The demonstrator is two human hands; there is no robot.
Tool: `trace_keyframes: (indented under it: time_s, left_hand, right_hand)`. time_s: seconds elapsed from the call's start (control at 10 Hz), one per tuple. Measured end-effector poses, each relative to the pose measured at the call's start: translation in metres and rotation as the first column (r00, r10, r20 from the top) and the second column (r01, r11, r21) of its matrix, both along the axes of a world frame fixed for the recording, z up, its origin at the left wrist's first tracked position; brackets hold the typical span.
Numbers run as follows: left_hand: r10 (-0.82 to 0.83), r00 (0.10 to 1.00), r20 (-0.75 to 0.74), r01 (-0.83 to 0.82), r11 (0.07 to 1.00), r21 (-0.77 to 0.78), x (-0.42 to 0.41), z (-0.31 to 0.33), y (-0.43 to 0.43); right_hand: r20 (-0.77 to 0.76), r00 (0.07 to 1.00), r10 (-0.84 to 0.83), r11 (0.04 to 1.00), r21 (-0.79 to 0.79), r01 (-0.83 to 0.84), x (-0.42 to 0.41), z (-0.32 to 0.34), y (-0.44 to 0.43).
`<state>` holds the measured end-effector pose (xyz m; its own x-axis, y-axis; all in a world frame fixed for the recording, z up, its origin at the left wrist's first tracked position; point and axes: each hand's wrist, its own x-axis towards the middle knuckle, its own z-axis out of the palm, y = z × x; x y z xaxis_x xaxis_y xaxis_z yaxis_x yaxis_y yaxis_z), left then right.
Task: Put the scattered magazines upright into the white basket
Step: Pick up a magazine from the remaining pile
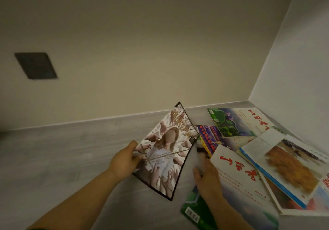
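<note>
So we're looking at a grey wood floor (71, 158) running into a corner, and the scattered magazines (277, 151) are lying there flat in an overlapping heap, none standing up. The white basket isn't showing anywhere, so we're guessing we're in the pick-up step, early on, with most of the pile not yet dealt with. Next size down, the black-bordered magazine (165, 151) is hanging lifted off the floor just left of the heap, tilted corner-up. Its glossy cover is bowing like thin floppy paper and showing a figure ringed by reaching hands and chain. The left hand (124, 160) is holding its left edge, so that grip is closed on it. The right hand (207, 176) is hovering over the heap near a purple magazine (210, 139), but it's motion-blurred, so we're not able to tell its grip. We're thinking the next move is calling for finding the basket and turning this one on edge so it isn't slumping.
</note>
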<state>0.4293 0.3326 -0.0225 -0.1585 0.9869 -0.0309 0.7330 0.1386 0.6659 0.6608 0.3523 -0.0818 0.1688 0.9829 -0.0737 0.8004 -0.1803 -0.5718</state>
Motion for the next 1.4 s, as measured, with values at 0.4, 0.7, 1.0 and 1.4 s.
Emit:
trace_keyframes:
  time_s: [0.4, 0.7, 1.0, 1.4]
  left_hand:
    - [-0.053, 0.977, 0.205, -0.036, 0.913, 0.407, -0.097, 0.067, -0.095]
    - [0.148, 0.91, 0.387, -0.363, 0.736, 0.572, -0.271, 0.094, -0.174]
    - [0.366, 0.867, 0.337, -0.497, 0.596, 0.631, -0.415, 0.092, -0.233]
    - [0.55, 0.767, 0.331, -0.618, 0.495, 0.611, -0.491, 0.068, -0.257]
  right_hand:
    - [-0.936, 0.351, -0.04, 0.992, -0.08, -0.098, -0.166, 0.115, 0.001]
    - [-0.852, 0.504, 0.142, 0.979, 0.045, -0.199, -0.374, 0.148, -0.057]
    - [-0.819, 0.535, 0.206, 0.957, 0.055, -0.284, -0.549, 0.156, -0.096]
    - [-0.624, 0.641, 0.448, 0.889, 0.23, -0.397, -0.684, 0.172, -0.092]
